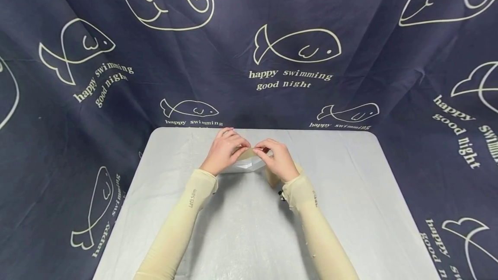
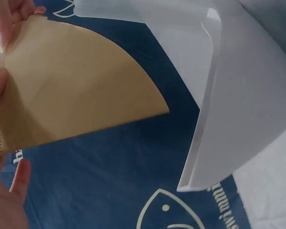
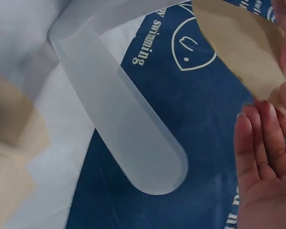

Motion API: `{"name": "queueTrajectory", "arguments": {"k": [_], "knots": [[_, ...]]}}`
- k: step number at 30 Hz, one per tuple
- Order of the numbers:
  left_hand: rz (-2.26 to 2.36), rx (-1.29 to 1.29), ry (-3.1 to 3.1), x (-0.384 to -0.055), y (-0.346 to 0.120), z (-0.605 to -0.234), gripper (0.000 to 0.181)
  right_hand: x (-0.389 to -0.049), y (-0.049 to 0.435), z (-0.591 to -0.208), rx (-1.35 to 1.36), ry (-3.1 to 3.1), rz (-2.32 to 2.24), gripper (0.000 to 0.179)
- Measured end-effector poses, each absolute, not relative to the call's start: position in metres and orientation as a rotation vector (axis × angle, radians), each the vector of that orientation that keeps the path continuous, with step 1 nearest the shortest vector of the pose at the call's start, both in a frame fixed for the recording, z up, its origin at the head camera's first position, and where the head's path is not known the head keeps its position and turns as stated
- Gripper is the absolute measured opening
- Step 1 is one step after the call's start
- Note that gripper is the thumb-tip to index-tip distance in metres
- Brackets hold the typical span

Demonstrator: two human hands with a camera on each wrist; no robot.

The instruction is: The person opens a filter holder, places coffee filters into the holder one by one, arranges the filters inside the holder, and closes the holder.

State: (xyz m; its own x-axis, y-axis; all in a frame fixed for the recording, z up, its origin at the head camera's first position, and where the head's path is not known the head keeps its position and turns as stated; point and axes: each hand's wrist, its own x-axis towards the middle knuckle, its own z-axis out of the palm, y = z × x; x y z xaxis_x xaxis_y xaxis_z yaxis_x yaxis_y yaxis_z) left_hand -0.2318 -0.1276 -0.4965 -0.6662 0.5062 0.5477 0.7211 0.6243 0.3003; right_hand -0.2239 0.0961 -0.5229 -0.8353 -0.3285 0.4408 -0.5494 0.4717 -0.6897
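A brown paper coffee filter (image 2: 81,81), folded flat in a fan shape with a crimped edge, is held up between both hands over the far part of the table. My left hand (image 1: 227,150) pinches it from the left in the head view. From the other side my right hand (image 1: 279,160) pinches its edge, thumb and fingertips close to those of the left. Right below the hands stands a whitish translucent plastic holder (image 1: 244,167). Its tall angled wall (image 2: 248,100) shows in the left wrist view, and a rounded strip of it (image 3: 133,129) in the right wrist view.
More tan paper (image 1: 272,179) lies near my right wrist, partly hidden by it and blurred in the right wrist view. The pale grey table (image 1: 245,237) ends just beyond the hands, against a dark blue printed curtain (image 1: 233,55).
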Motion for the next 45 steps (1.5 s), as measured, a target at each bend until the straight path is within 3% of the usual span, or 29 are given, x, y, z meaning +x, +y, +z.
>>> {"name": "queueTrajectory", "arguments": {"k": [10, 20, 30, 39, 45], "knots": [[-1.001, -0.819, -2.443, -0.231, -0.129, -0.500, 0.005, -0.225, 0.103, -0.529, 0.662, -2.485, 1.431, 0.005], [-0.815, -0.915, -2.402, -0.230, -0.128, -0.495, 0.022, -0.225, 0.098, -0.522, 0.808, -2.500, 1.088, 0.007], [-0.807, -0.904, -2.434, -0.228, -0.123, -0.496, 0.009, -0.223, 0.093, -0.519, 0.815, -2.474, 1.141, 0.007], [-1.130, -0.741, -2.439, -0.229, -0.131, -0.498, 0.011, -0.223, 0.098, -0.530, 0.747, -2.476, 1.367, 0.016], [-1.283, -0.656, -2.399, -0.229, -0.134, -0.495, 0.011, -0.223, 0.099, -0.535, 0.743, -2.496, 1.383, 0.011]]}}
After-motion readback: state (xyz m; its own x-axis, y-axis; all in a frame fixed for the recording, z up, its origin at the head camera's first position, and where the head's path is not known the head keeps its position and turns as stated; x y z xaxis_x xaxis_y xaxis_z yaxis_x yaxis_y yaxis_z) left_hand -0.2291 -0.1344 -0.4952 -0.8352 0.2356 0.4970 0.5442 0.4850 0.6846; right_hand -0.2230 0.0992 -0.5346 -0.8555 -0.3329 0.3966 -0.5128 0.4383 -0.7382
